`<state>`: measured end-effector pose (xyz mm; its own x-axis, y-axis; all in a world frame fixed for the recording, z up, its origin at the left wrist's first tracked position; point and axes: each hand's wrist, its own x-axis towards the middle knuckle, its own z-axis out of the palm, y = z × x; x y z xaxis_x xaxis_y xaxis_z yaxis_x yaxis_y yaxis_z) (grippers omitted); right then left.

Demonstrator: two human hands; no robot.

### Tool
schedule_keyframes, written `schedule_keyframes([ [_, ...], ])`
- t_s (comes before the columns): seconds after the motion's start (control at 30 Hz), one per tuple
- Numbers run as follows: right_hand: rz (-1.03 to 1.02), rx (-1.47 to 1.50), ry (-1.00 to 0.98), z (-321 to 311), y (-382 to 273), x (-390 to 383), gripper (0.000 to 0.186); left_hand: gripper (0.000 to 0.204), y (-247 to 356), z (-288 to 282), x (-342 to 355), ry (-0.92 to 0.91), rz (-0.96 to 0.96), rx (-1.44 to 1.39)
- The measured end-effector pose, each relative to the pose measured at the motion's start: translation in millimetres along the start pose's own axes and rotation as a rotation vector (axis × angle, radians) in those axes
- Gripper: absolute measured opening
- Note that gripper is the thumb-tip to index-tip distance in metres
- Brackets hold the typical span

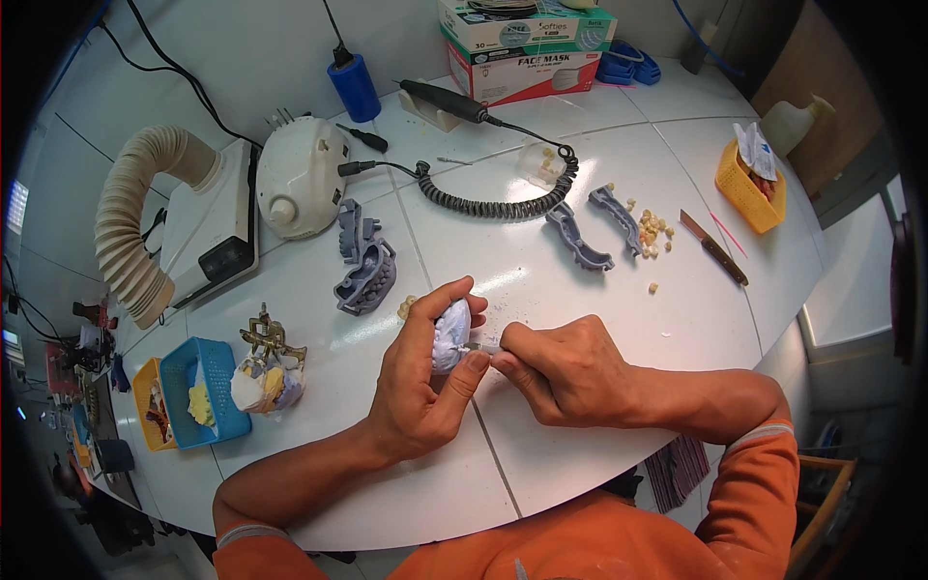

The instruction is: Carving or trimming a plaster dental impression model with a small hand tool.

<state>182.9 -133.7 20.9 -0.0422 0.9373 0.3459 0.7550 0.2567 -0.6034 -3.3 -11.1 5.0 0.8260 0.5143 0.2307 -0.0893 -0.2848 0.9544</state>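
Note:
My left hand [418, 391] is wrapped round a pale bluish-white plaster dental cast [450, 332], its fingers on the far side and the thumb near the lower edge. In a pinch, my right hand [575, 372] grips a small metal carving tool [478, 348]. The tool's tip touches the cast's right side, close to my left thumb. Most of the tool's handle is hidden by my fingers. Fine pale crumbs [512, 314] lie on the white tiled table [580, 454] around my hands. Small yellowish teeth [406, 307] sit just beyond the left hand.
Grey-purple moulds [365, 275] lie ahead on the left, and more moulds [580, 242] beside loose teeth [655, 234] and a knife [715, 248] on the right. A hinged metal articulator with a cast [271, 372] stands by a blue basket [198, 396]. Behind are a white control unit [302, 179] and coiled cable [503, 208].

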Motion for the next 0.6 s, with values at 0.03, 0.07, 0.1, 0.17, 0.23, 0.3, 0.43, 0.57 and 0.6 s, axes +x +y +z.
schedule_keyframes([
  [0.03,0.0,0.0,0.0,-0.2,-0.2,0.0,0.021,0.056,0.7,0.0,-0.2,-0.008,-0.007,-0.001],
  [0.07,0.003,0.003,-0.002,-0.1,-0.2,0.1,0.021,0.056,-0.1,0.0,-0.2,-0.008,-0.007,-0.001],
  [0.1,0.005,0.005,-0.005,0.0,-0.2,0.3,0.021,0.055,-1.3,0.0,-0.3,-0.006,-0.004,-0.007],
  [0.17,0.008,0.007,0.003,1.1,0.6,-0.3,0.021,0.054,-1.6,0.1,0.1,-0.004,-0.001,-0.013],
  [0.23,0.012,0.009,0.011,1.4,0.7,-0.8,0.021,0.052,-0.2,0.0,1.0,-0.007,-0.016,0.001],
  [0.3,0.017,0.009,0.017,1.0,-0.2,-0.6,0.022,0.051,-0.5,-0.2,1.2,-0.003,-0.013,0.011],
  [0.43,0.021,-0.003,0.033,2.4,-0.2,-0.3,0.022,0.049,0.5,-1.1,2.2,0.0,-0.009,0.031],
  [0.57,0.015,0.006,0.028,0.7,-0.5,-0.2,0.022,0.053,-1.5,-4.0,0.2,-0.084,-0.005,0.073],
  [0.6,0.009,0.014,0.015,0.3,-0.4,-0.2,0.022,0.053,-0.6,-1.3,0.3,-0.034,0.004,0.059],
])
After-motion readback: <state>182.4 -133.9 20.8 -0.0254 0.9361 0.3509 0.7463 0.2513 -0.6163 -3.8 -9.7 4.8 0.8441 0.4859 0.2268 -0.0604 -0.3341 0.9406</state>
